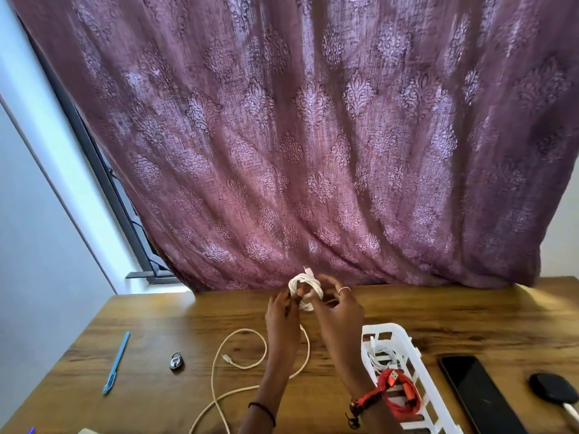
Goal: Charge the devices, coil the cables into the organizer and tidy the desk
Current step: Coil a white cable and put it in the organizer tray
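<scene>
- From my remote feed, the left hand (282, 314) and right hand (338, 311) are raised over the brown wood-grain desk (156, 324), both pinching a small coil of thick white braided cable (302, 288). The left seems to steady the loops while the right wraps, though the fingertips are blurred.
- Its loose tail (238, 364) lies in soft curves on the desk, slack enough to feed, I judge.
- The white slotted plastic organizer basket (404, 336) sits just beside the right wrist, handy for the drop. It holds a red cable bundle (398, 389) and a thin white coil (380, 355).
- A glossy black phone (476, 393) lies flat to the basket's right.
</scene>
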